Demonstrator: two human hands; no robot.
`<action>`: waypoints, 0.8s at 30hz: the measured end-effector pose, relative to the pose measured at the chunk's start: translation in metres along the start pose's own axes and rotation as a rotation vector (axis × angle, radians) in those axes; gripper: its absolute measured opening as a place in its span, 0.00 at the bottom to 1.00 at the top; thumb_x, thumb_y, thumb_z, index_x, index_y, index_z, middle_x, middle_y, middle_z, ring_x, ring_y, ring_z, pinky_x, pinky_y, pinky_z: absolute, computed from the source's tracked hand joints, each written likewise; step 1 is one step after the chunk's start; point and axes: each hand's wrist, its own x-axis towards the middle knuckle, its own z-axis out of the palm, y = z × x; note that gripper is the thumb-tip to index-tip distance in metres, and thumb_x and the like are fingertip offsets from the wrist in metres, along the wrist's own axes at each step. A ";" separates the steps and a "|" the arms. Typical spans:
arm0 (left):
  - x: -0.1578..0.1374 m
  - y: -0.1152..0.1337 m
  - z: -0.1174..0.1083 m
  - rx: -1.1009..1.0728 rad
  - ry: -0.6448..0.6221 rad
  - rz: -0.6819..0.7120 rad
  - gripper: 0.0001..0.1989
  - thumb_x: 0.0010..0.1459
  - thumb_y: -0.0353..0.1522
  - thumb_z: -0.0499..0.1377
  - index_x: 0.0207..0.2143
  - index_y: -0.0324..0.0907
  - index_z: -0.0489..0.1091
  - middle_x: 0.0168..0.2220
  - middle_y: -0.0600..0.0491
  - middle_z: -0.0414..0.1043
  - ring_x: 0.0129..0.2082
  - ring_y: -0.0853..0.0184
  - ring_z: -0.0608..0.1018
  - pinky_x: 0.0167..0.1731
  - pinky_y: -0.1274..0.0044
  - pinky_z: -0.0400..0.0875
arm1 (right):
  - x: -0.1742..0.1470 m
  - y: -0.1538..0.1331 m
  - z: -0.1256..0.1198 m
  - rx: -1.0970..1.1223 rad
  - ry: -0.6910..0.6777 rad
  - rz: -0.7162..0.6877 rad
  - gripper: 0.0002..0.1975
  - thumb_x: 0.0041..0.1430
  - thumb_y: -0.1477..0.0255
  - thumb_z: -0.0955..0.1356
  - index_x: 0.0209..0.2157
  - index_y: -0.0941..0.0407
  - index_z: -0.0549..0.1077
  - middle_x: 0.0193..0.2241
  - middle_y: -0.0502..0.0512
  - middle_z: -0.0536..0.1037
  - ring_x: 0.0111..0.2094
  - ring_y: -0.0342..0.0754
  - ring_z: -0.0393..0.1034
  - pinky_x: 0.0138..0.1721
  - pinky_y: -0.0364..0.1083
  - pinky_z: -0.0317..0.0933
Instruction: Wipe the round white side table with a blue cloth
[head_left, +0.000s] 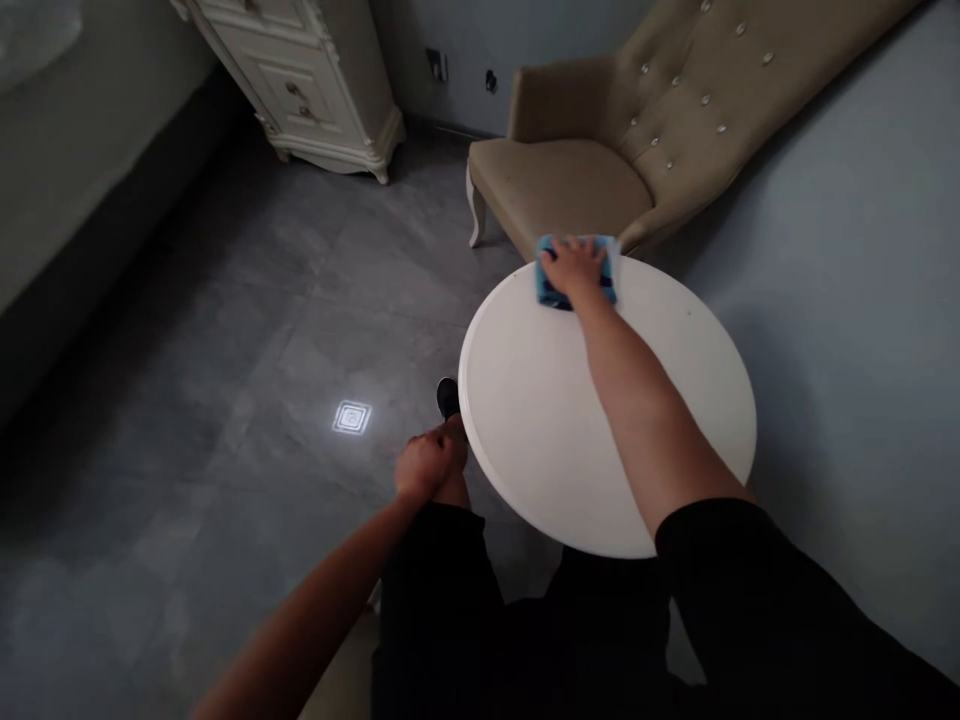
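Observation:
My right hand (576, 268) lies with spread fingers on a folded blue cloth (550, 291) with dark patches, pressing it onto the far edge of a round white table (540, 400). My right forearm reaches across the tabletop. To the left of the table, my left hand (424, 464) is closed in a loose fist and rests at my bare knee. Nothing shows in its fingers. A few tiny dark specks are on the tabletop.
A tan tufted armchair (562, 190) stands right behind the table, with a grey-blue wall (847, 300) on the right. A white cabinet (322, 100) is at the back, and a bed (82, 150) at the left. A square light pattern (352, 417) shows on the grey tiled floor (247, 350).

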 end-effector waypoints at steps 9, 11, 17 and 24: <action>-0.008 0.001 -0.001 0.006 0.016 -0.046 0.26 0.77 0.41 0.49 0.53 0.42 0.86 0.55 0.35 0.86 0.56 0.46 0.86 0.53 0.63 0.79 | -0.176 -0.136 0.033 0.081 -0.090 -0.576 0.19 0.76 0.60 0.70 0.58 0.54 0.86 0.69 0.48 0.79 0.80 0.67 0.51 0.82 0.72 0.31; -0.013 0.003 -0.001 0.014 0.032 -0.049 0.25 0.77 0.41 0.50 0.55 0.41 0.85 0.55 0.35 0.86 0.57 0.46 0.86 0.53 0.65 0.79 | -0.237 -0.126 0.033 0.149 -0.097 -0.681 0.20 0.74 0.62 0.72 0.61 0.53 0.85 0.72 0.49 0.76 0.81 0.67 0.49 0.82 0.72 0.29; -0.028 0.005 0.003 0.026 0.039 0.010 0.22 0.76 0.42 0.54 0.54 0.41 0.84 0.55 0.34 0.85 0.56 0.46 0.86 0.51 0.66 0.79 | -0.419 -0.038 0.014 0.189 -0.081 -0.710 0.26 0.73 0.60 0.70 0.70 0.32 0.77 0.76 0.33 0.67 0.83 0.61 0.49 0.85 0.71 0.43; -0.021 0.002 0.015 0.007 0.057 0.019 0.27 0.76 0.42 0.48 0.54 0.40 0.84 0.56 0.32 0.84 0.57 0.42 0.85 0.51 0.60 0.79 | -0.518 0.113 -0.002 -0.147 0.008 -0.291 0.32 0.72 0.52 0.64 0.74 0.23 0.68 0.77 0.37 0.66 0.81 0.61 0.52 0.77 0.73 0.59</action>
